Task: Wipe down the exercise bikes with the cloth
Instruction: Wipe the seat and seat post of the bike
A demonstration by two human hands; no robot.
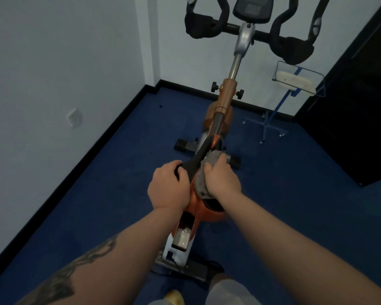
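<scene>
An orange exercise bike (226,97) stands in front of me, seen from behind its black and orange saddle (204,150). My left hand (167,186) grips the saddle's left side, fingers curled over the edge. My right hand (223,179) holds a grey cloth (201,183) pressed against the saddle's right side. The black handlebars (290,47) and the console (252,8) rise at the top of the view.
White walls close in at the left and behind the bike. A blue wheeled stand (273,119) with a clear tray holding a white object (295,81) stands at the right, next to a dark cabinet (361,111). Blue carpet (295,205) surrounds the bike.
</scene>
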